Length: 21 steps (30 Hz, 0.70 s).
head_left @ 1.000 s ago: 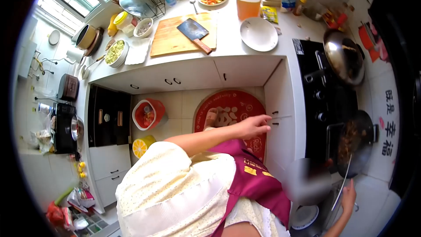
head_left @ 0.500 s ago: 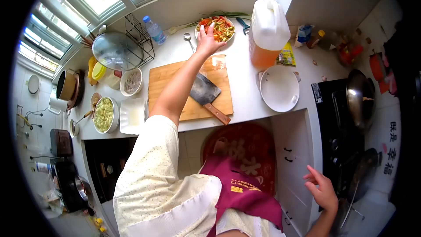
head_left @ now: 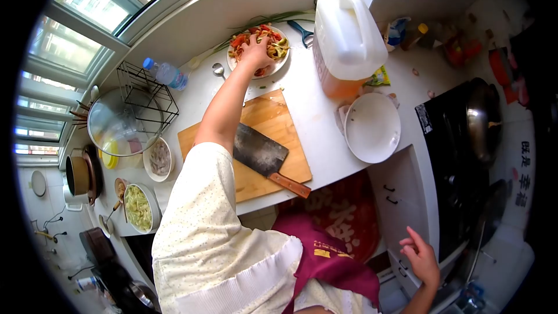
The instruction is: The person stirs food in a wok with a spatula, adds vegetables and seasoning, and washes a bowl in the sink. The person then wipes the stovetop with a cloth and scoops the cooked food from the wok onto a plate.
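Upper centre of the frame, your left hand [head_left: 254, 56], fingers spread on cut vegetables [head_left: 280, 50], seems to be gathering, calling for gentle closing; your right hand's [head_left: 422, 260] fingers part loosely.

Your left hand [head_left: 257, 53] has moved onto the cut vegetables [head_left: 280, 48]; your right hand [head_left: 423, 260] has withdrawn from the wok utensil [head_left: 478, 251].

- A blue-capped bottle [head_left: 165, 74] stands at the far left of the desk [head_left: 203, 97], beside a wire rack [head_left: 148, 97].
- A peeler [head_left: 301, 32] lies left of a large jug [head_left: 349, 43] partly filled with orange liquid.
- A cleaver [head_left: 260, 151] rests flat on a wooden board [head_left: 280, 117].
- A red mat [head_left: 351, 215] covers part of the floor.
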{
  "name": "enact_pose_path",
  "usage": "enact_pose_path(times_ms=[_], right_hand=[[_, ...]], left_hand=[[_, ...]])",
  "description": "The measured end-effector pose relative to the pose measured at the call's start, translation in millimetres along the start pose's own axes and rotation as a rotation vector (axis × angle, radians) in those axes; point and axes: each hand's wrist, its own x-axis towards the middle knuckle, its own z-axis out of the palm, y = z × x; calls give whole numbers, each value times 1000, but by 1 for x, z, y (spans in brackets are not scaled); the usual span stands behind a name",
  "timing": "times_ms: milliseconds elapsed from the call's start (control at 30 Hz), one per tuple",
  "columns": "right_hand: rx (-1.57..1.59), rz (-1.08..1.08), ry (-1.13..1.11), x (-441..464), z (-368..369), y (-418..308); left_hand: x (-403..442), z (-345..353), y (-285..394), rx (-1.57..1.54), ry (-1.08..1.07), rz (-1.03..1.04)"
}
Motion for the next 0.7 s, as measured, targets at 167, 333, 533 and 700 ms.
enact_pose_path(times_ms=[167,333,533,700], right_hand=[[14,8,6,9,7,3],[43,3,35,5,12,11],[32,-32,52,-2,14,18],[24,-41,36,-7,13,16]], left_hand=[[-4,9,0,-13,157,-18],[0,-1,-13,-107,172,42],[14,-38,-28,-236,192,218],[3,-88,-18,-256,130,199]])
